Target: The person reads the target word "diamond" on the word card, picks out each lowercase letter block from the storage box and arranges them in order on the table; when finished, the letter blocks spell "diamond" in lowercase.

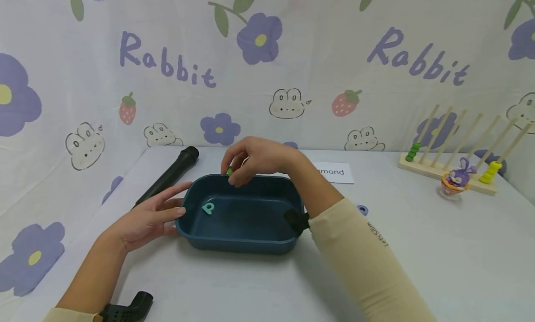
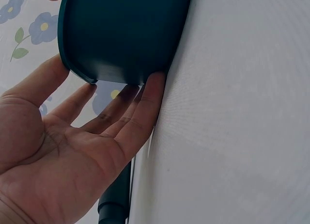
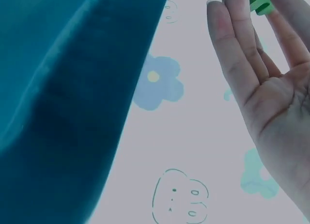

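Observation:
A dark teal rectangular tub (image 1: 240, 245) sits on the white table. My left hand (image 1: 146, 220) is at its left end; in the left wrist view, the fairly straight fingers and thumb touch the tub's end wall and rim. My right hand (image 1: 261, 159) is over the tub's far rim, fingers pointing down. Its thumb and fingertips pinch a small green plastic piece (image 3: 261, 3), mostly hidden by the fingers in the head view. Inside the tub, toward the left, lies a small teal letter-shaped piece (image 1: 208, 208).
A black microphone (image 1: 171, 175) lies behind my left hand. Beyond the tub is a white card (image 1: 334, 172) with printed text, partly covered by my right arm. A blue ring-shaped piece (image 1: 362, 210) lies right of that arm. Farther right stand a wooden peg rack (image 1: 445, 169) and a purple rabbit figurine (image 1: 457, 178).

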The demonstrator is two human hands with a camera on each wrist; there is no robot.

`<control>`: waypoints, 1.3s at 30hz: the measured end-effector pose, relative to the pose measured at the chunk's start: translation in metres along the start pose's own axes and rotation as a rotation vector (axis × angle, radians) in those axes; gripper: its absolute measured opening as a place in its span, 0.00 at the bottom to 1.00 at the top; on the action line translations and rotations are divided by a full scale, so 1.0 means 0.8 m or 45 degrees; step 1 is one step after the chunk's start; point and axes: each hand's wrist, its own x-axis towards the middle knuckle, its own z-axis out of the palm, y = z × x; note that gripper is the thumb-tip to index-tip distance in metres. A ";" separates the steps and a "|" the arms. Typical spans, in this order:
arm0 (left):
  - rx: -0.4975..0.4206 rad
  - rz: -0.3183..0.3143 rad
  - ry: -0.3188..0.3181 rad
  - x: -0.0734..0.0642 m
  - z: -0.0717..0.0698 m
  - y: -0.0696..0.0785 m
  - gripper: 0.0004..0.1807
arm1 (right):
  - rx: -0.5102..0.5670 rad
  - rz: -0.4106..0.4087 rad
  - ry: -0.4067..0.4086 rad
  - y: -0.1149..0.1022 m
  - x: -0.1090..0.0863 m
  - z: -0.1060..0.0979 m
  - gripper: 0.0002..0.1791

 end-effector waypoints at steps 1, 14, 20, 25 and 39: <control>0.002 0.002 0.000 0.000 0.000 -0.001 0.39 | -0.011 0.001 0.013 0.000 -0.002 -0.001 0.10; 0.016 0.007 0.007 -0.001 0.002 -0.001 0.39 | -0.095 0.004 0.147 0.010 -0.034 -0.012 0.14; 0.020 0.007 0.003 0.000 0.002 -0.001 0.39 | -0.031 -0.025 0.157 0.015 -0.046 -0.018 0.11; 0.025 0.004 0.004 -0.001 0.002 -0.002 0.39 | -0.010 0.010 0.158 0.016 -0.053 -0.018 0.08; 0.029 0.030 -0.014 -0.001 0.002 0.000 0.39 | -0.035 0.102 0.236 0.022 -0.079 -0.016 0.09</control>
